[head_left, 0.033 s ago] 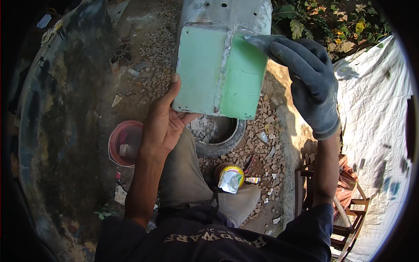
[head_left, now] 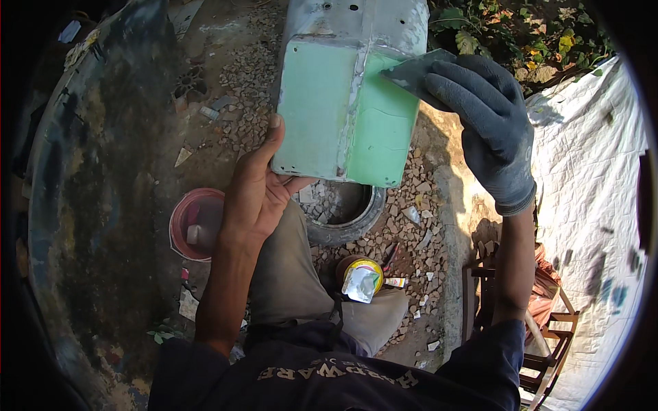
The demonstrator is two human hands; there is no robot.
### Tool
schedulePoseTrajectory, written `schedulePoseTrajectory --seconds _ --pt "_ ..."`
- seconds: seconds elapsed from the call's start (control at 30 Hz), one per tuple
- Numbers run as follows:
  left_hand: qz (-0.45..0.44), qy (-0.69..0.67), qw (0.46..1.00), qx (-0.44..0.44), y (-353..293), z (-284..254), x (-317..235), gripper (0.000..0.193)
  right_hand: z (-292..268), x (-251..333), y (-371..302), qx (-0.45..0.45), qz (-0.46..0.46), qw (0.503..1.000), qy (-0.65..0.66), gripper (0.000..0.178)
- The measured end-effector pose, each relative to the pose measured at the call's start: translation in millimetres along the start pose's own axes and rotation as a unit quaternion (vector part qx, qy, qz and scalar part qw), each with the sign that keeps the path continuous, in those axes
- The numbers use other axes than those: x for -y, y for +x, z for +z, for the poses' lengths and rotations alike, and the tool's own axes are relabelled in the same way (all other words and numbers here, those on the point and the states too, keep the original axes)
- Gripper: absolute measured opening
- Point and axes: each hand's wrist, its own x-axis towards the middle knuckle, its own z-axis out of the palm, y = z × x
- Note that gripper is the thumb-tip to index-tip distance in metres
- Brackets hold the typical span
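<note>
Holding the boxy green-and-grey panel (head_left: 315, 109), probably stiff and light, over brown gravel (head_left: 404, 222), the bare left hand (head_left: 256, 190) grips its lower-left corner, likely a sound hold; the grey-gloved right hand (head_left: 492, 130) pinches a thin dark-grey blade (head_left: 413, 74).

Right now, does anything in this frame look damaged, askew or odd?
Yes. The bright green coating on the right part of the panel carries a curved line, perhaps a ridge or crack, odd beside the smoother pale left part. Also, the right hand is gloved while the left hand is bare.
</note>
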Motion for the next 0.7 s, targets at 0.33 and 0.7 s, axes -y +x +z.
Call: schedulePoseTrajectory --seconds 0.33,0.7 --pt "-0.008 -0.003 1.000 -0.010 -2.6 -0.8 -1.3 0.057 9.3 -20.8 13.4 0.099 -0.211 0.973 0.002 0.034" --pt "-0.015 -0.018 1.000 -0.001 -4.1 -2.9 -3.3 0.054 33.4 -57.2 24.0 0.105 -0.290 0.951 -0.029 0.062"
